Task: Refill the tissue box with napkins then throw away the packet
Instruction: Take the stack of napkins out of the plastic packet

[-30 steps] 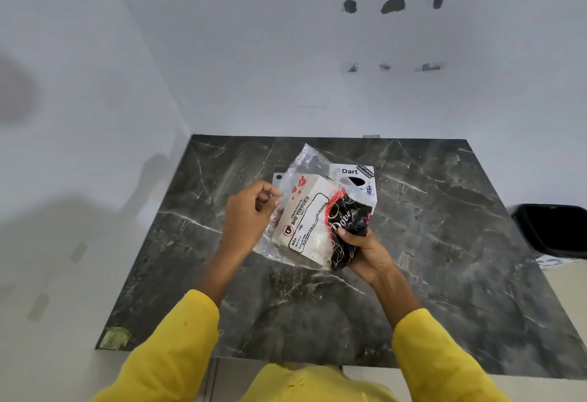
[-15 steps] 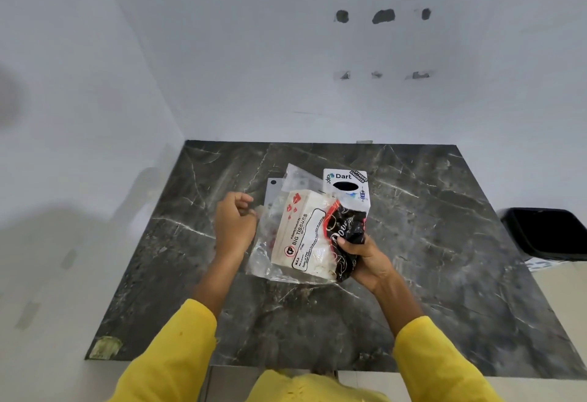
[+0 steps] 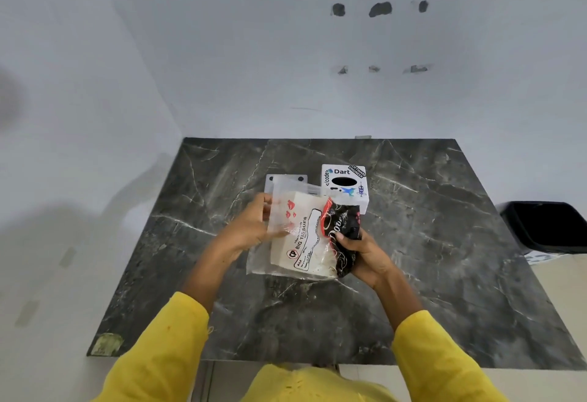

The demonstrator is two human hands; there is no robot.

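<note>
A clear plastic packet (image 3: 301, 236) printed "BIG TISSUES" holds a stack of white napkins, with a black and red end. My right hand (image 3: 362, 252) grips that black end from below. My left hand (image 3: 251, 230) has its fingers on the packet's loose clear left edge. The white tissue box (image 3: 344, 185), with a dark oval slot on top and stickers, stands just behind the packet on the table. A flat white panel (image 3: 286, 181) lies left of the box, partly hidden by the packet.
The dark marble table (image 3: 428, 258) stands in a corner of white walls. A black bin (image 3: 546, 227) sits on the floor beyond the table's right edge. A patch of old tape (image 3: 106, 343) marks the front left corner.
My left hand, a fist at the packet's left side half a second ago, now lies on the clear edge with fingers spread. The packet sits lower and flatter.
</note>
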